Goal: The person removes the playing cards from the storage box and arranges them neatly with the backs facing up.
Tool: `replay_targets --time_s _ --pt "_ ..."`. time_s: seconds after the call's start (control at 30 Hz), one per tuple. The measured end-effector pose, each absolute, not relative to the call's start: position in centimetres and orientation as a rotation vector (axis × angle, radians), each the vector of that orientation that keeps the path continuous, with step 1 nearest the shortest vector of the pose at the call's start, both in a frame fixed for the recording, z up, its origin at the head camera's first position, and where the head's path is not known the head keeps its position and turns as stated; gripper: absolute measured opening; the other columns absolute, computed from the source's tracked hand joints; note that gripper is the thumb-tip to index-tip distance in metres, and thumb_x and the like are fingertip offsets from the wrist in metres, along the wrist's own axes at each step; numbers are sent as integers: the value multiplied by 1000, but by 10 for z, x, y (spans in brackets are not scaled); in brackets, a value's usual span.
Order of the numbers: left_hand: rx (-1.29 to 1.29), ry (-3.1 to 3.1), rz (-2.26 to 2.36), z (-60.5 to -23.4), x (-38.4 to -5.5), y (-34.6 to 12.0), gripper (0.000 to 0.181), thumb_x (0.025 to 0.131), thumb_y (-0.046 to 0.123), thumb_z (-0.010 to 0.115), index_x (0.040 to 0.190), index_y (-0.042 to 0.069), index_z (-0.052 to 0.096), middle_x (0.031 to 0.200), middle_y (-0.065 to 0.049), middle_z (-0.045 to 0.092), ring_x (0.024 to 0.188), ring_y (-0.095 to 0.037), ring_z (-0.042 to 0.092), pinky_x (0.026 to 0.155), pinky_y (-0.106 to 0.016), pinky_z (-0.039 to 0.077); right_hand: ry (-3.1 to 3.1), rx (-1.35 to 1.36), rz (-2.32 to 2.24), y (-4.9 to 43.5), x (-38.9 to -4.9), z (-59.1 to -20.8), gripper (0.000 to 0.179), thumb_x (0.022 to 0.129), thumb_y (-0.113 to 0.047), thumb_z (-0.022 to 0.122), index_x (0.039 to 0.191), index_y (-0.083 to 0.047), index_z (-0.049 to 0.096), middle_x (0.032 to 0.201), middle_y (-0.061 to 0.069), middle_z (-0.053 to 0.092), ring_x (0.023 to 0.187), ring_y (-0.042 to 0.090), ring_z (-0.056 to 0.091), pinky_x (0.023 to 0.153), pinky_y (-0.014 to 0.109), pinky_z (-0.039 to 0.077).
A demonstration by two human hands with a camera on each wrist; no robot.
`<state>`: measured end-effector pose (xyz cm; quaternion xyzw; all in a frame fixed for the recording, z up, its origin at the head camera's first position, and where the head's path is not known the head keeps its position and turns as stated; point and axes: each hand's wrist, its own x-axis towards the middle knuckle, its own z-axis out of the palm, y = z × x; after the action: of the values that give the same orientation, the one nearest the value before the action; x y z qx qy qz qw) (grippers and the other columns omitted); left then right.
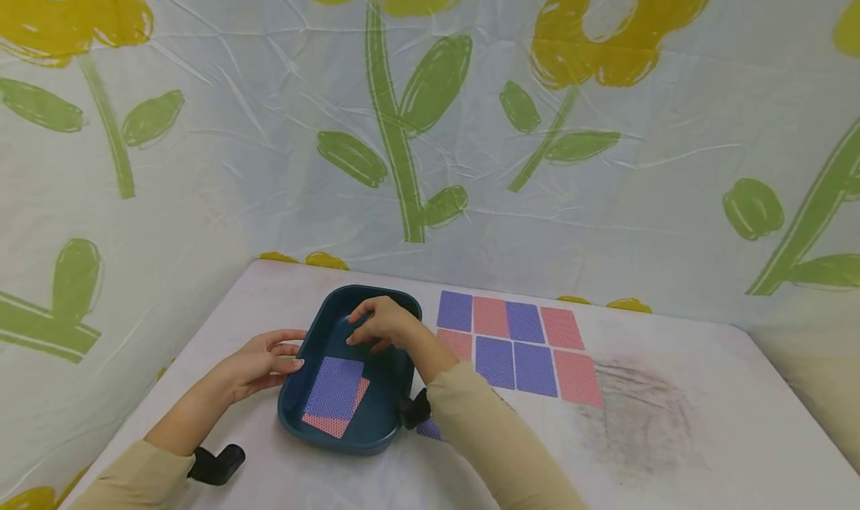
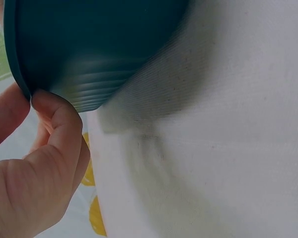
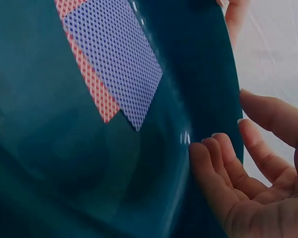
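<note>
A dark teal tray (image 1: 386, 405) with a raised rim stands left of the table's middle. My left hand (image 1: 258, 364) pinches its left rim between thumb and fingers, close up in the left wrist view, where the tray's ribbed outer wall (image 2: 97, 82) shows. Inside lie a blue patterned card (image 1: 336, 383) and, partly covered beneath it, a red patterned card (image 1: 332, 425). Over the far part of the tray hangs my right hand (image 1: 386, 323), fingers loosely bent with nothing between them. In the right wrist view its fingers (image 3: 238, 168) overlap the tray's wall.
Right of the tray, blue cards (image 1: 495, 361) and red cards (image 1: 579, 377) lie in rows, patterned backs up. Another blue card (image 1: 430, 429) is partly hidden by my right arm. A flower-printed cloth (image 1: 269, 122) hangs behind the table. Dark smudges (image 1: 638, 420) mark the tabletop (image 1: 759, 405).
</note>
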<state>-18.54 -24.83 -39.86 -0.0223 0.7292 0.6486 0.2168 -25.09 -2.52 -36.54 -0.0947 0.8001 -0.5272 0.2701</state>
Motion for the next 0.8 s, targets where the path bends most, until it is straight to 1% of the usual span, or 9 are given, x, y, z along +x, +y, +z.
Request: replay_targets --time_s 0.13,0.2,0.3,0.4,0.47,0.57,0.67,0.8 --pt "-51 1995 1813 -398 -186 -249 64 87 0 60 141 -7 26 112 -16 52 87 -17 58 75 -29 50 2206 -272 -1384 -34 -250 -370 35 72 4 75 105 1 63 84 7 57 73 19 55 73 44 52" --pt "-40 1987 1816 -398 -186 -249 64 87 0 60 141 -7 25 112 -16 52 87 -17 58 76 -29 50 2290 -311 -1270 -39 -249 -374 36 70 2 78 103 -2 64 89 7 58 75 19 55 72 43 52" --pt "-41 1994 1813 -398 -186 -248 64 87 -1 60 140 -7 26 112 -17 51 87 -17 58 76 -29 50 2437 -406 -952 -46 -245 -379 46 66 -8 84 107 -8 62 101 6 59 86 18 56 76 37 51" --pt "-36 2006 1801 -398 -186 -248 63 87 0 60 141 -7 26 114 -19 50 89 -18 58 78 -30 50 2527 -486 -628 -54 -241 -384 58 62 -20 88 112 -13 59 109 3 57 95 18 54 82 35 47" --pt "-31 2009 1797 -399 -187 -249 64 88 1 60 141 -7 26 115 -19 50 89 -18 58 79 -31 50 2553 -492 -494 -57 -239 -386 62 59 -25 89 112 -14 57 111 5 55 101 21 52 86 37 46" --pt "-29 2002 1796 -399 -187 -250 65 87 1 61 141 -7 26 115 -18 50 90 -17 57 79 -30 50 2589 -469 -381 -60 -238 -392 65 57 -27 90 111 -14 56 118 9 52 111 26 49 90 41 44" --pt "-34 2003 1794 -400 -186 -250 65 88 1 60 141 -7 25 115 -18 50 89 -17 57 78 -30 50 2605 -443 -330 -61 -240 -397 57 56 -27 90 103 -13 59 113 8 56 108 26 53 88 39 45" --pt "-29 2001 1797 -400 -187 -250 64 88 2 60 141 -6 25 115 -18 50 90 -17 57 79 -30 50 2615 -417 -321 -61 -244 -398 44 55 -24 91 85 -11 62 91 2 60 88 19 57 77 33 49"
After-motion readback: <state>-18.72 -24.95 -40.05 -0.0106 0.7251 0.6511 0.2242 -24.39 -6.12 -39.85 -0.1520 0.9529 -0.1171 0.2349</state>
